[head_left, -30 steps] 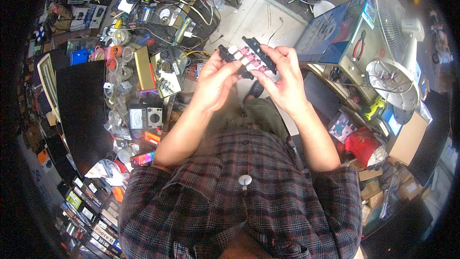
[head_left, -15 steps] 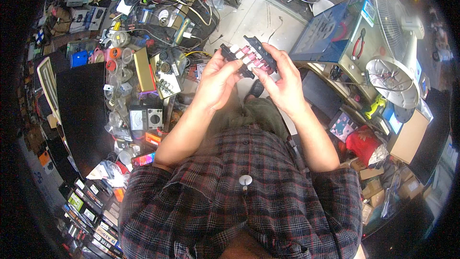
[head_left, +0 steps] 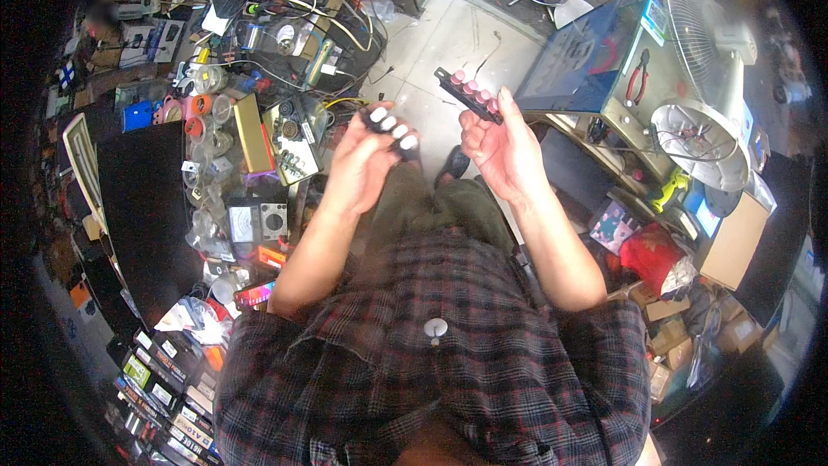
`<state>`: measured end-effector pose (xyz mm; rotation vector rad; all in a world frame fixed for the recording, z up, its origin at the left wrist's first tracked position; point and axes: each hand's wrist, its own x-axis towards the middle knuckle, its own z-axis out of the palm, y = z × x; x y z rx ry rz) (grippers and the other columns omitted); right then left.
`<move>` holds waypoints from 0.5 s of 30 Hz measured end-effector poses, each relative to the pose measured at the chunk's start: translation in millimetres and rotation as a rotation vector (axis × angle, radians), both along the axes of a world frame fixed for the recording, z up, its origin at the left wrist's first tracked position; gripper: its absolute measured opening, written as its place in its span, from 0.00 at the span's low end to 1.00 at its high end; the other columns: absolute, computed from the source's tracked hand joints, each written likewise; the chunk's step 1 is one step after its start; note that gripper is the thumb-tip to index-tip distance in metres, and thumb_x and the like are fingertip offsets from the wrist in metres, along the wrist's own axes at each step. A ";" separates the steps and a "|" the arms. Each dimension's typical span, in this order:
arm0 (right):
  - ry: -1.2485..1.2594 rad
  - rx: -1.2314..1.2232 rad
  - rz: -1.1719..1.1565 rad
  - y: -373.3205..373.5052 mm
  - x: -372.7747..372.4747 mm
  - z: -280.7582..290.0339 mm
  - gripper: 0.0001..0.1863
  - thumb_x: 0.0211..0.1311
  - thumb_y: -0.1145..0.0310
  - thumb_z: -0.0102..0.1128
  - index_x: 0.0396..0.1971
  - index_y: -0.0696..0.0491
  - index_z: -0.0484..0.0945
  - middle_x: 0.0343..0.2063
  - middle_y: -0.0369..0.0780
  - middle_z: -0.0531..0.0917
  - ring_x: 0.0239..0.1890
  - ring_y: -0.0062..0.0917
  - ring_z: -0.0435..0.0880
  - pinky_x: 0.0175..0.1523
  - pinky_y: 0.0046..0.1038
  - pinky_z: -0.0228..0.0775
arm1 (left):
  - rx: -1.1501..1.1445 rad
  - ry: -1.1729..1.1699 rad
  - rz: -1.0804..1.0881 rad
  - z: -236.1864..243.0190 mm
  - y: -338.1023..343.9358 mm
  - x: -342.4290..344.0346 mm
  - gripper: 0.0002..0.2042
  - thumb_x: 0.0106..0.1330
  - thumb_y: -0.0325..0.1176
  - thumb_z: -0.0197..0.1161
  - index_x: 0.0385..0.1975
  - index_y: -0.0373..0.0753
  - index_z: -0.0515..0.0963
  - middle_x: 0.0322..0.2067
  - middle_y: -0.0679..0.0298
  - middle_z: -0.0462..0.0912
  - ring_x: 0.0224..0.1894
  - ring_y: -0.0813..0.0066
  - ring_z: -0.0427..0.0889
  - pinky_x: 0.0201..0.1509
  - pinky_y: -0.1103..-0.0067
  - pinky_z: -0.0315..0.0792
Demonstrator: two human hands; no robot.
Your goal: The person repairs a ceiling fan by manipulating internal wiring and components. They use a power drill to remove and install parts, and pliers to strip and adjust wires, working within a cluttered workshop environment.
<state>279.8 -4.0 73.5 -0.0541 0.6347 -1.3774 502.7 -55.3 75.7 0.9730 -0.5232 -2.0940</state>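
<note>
Centre of the frame, and here are 2 bare hands, well apart, each with its own piece! The left hand (head_left: 355, 162) has its fingers wrapped around a black strip with white pieces (head_left: 399, 131), just left of upper centre — 4 white ends in a slanting row, part of the black body hidden by the fingers.

Across to the right hand (head_left: 503, 151): it grips the lower end of a black strip with pink pieces (head_left: 466, 101), fingers curled in, thumb pointing up. That strip slants down to the right above the pale floor tiles (head_left: 431, 34).

Upper right, a white fan (head_left: 703, 164) stands beside red-handled pliers (head_left: 638, 79). Left of centre, a meter (head_left: 243, 223) sits near clear jars (head_left: 201, 198); lower left, stacked boxes (head_left: 159, 362) crowd the edge.
</note>
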 end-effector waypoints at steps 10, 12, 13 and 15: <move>-0.430 0.239 0.124 -9.9 -2.9 9.8 0.36 0.72 0.38 0.50 0.49 0.62 0.77 0.17 0.29 0.66 0.14 0.11 0.60 0.19 0.16 0.53 | -0.093 -0.919 -0.137 -66.8 14.9 134.4 0.25 0.70 0.35 0.61 0.64 0.36 0.64 0.44 0.58 0.78 0.41 0.66 0.79 0.50 0.69 0.75; -0.440 0.290 0.137 -13.5 -2.4 12.9 0.37 0.71 0.36 0.50 0.48 0.62 0.78 0.16 0.28 0.65 0.13 0.11 0.58 0.18 0.15 0.50 | -0.316 -1.266 -0.205 -72.0 16.8 155.3 0.25 0.70 0.37 0.61 0.63 0.33 0.66 0.47 0.52 0.79 0.47 0.58 0.80 0.54 0.68 0.74; -0.452 0.304 0.145 -15.5 -2.7 13.4 0.37 0.71 0.36 0.50 0.47 0.62 0.78 0.16 0.28 0.65 0.12 0.11 0.58 0.17 0.16 0.50 | -0.496 -1.485 -0.241 -66.2 17.5 160.3 0.24 0.70 0.38 0.61 0.61 0.32 0.67 0.49 0.48 0.80 0.51 0.52 0.80 0.57 0.68 0.73; -0.465 0.295 0.161 -16.3 -2.7 13.2 0.36 0.71 0.37 0.51 0.47 0.62 0.78 0.16 0.28 0.65 0.12 0.11 0.59 0.17 0.16 0.51 | -0.547 -1.618 -0.301 -65.2 17.4 178.8 0.24 0.70 0.39 0.61 0.60 0.29 0.71 0.56 0.41 0.75 0.60 0.44 0.75 0.64 0.63 0.70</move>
